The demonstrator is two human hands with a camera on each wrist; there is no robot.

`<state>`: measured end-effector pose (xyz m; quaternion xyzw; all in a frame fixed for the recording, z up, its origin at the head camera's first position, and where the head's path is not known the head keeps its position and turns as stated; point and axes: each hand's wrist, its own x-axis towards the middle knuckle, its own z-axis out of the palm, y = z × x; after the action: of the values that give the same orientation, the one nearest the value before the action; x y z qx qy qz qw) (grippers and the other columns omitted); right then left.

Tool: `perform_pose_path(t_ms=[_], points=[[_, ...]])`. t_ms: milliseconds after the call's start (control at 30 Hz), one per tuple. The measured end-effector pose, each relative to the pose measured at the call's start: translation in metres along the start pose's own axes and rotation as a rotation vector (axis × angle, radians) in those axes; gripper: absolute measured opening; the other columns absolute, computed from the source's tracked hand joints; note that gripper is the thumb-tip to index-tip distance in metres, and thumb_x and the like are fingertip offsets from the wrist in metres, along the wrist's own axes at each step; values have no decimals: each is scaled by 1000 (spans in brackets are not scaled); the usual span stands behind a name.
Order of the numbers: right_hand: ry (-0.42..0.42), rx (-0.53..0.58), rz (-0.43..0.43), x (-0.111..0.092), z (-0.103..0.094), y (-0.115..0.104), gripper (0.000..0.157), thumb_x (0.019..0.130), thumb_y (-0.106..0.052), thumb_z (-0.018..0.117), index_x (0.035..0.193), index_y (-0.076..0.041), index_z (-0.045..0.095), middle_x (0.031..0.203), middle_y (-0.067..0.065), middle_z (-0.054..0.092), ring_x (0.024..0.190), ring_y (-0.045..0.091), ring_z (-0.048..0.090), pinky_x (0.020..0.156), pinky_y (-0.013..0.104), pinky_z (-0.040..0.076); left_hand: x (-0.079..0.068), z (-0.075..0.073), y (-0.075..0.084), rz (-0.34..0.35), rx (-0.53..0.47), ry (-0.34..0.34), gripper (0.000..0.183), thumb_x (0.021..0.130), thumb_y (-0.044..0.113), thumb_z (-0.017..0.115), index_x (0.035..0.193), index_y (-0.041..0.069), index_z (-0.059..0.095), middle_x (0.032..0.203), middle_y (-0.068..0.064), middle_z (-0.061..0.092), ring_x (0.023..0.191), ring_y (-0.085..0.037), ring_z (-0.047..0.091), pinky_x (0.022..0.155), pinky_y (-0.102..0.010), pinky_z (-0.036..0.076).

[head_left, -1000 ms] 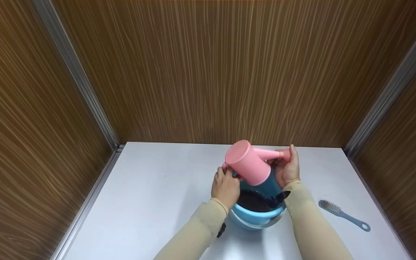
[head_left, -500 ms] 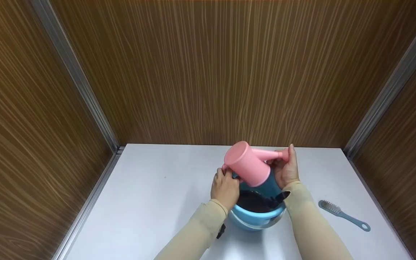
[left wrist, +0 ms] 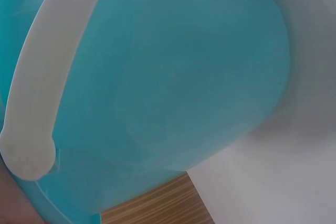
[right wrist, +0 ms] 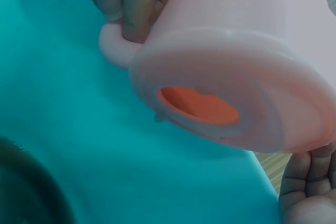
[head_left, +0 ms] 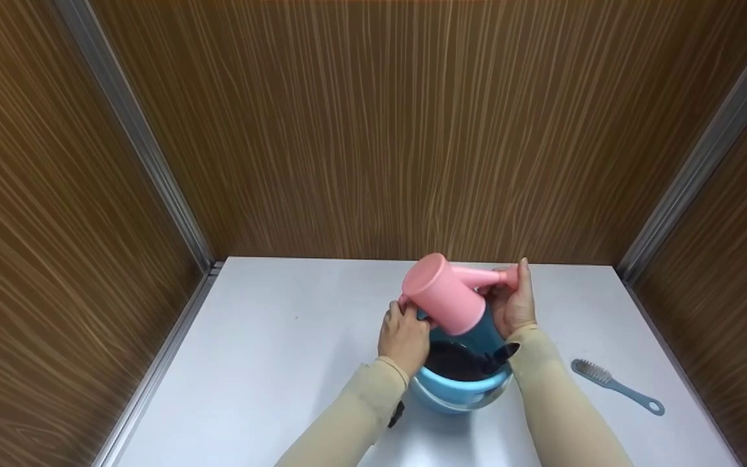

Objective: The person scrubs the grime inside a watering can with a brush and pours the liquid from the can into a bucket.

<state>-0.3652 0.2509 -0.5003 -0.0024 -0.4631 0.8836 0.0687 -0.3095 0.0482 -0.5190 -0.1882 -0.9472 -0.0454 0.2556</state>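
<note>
A pink watering can (head_left: 446,295) is tipped over above a blue bucket (head_left: 461,389), its base turned up and its opening facing down. In the right wrist view, a small drop hangs at the rim of the opening in the watering can (right wrist: 231,72). My left hand (head_left: 404,337) grips the can's handle, with fingers curled through the loop. At the end of the spout, my right hand (head_left: 515,305) holds the can with the thumb upright. Inside the bucket lies a dark round vessel (head_left: 452,363) with a black handle.
A grey-blue brush (head_left: 618,387) with a holed handle lies on the white table (head_left: 250,363), right of the bucket. The bucket's pale carrying handle (left wrist: 37,87) hangs along its outer side. Wood-grain panels (head_left: 373,130) stand behind and on both sides.
The watering can has sunk very slightly since one second ago. Both hands keep their grip on it, and the bucket and brush stay put.
</note>
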Motion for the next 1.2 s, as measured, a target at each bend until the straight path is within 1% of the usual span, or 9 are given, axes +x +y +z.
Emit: perform_pose_path(t_ms=[300, 533, 767, 967, 1100, 1200], points=[[5, 1, -19, -1, 1, -1, 67, 98, -60, 31, 64, -12, 61, 66, 5, 58, 66, 20, 50, 67, 33, 41, 1, 0, 1, -27, -22, -10, 32, 97, 36, 55, 90, 15, 77, 106, -7, 56, 90, -26, 47, 76, -39, 48], [24, 14, -40, -1, 0, 2, 68, 96, -63, 33, 61, -13, 60, 64, 4, 58, 64, 20, 50, 66, 33, 41, 1, -1, 2, -25, -9, -8, 28, 96, 35, 56, 89, 16, 76, 102, -8, 56, 88, -27, 46, 75, -39, 48], [32, 14, -33, -3, 2, 8, 70, 97, -61, 34, 58, -11, 64, 62, 6, 60, 62, 19, 52, 65, 33, 41, -3, -4, -1, -42, -14, -67, 28, 96, 35, 56, 94, 16, 75, 103, -7, 56, 89, -27, 46, 77, -39, 48], [21, 7, -56, -1, 4, 8, 70, 96, -62, 36, 58, -11, 65, 61, 6, 60, 61, 19, 52, 65, 33, 41, -1, -5, -3, -45, -24, -59, 27, 95, 35, 57, 95, 15, 75, 102, -7, 57, 90, -27, 46, 78, -39, 48], [13, 10, -38, -2, 3, 9, 71, 97, -62, 35, 59, -11, 67, 62, 6, 60, 62, 19, 52, 66, 33, 40, -3, -4, -3, -44, -29, -62, 27, 95, 35, 58, 96, 15, 75, 102, -7, 57, 89, -26, 46, 78, -38, 48], [21, 5, -32, -5, 2, 10, 71, 98, -61, 33, 59, -11, 65, 63, 6, 59, 63, 19, 52, 67, 33, 40, -6, -3, -2, -41, -39, -60, 26, 95, 35, 58, 96, 16, 75, 102, -7, 57, 89, -26, 46, 78, -38, 48]])
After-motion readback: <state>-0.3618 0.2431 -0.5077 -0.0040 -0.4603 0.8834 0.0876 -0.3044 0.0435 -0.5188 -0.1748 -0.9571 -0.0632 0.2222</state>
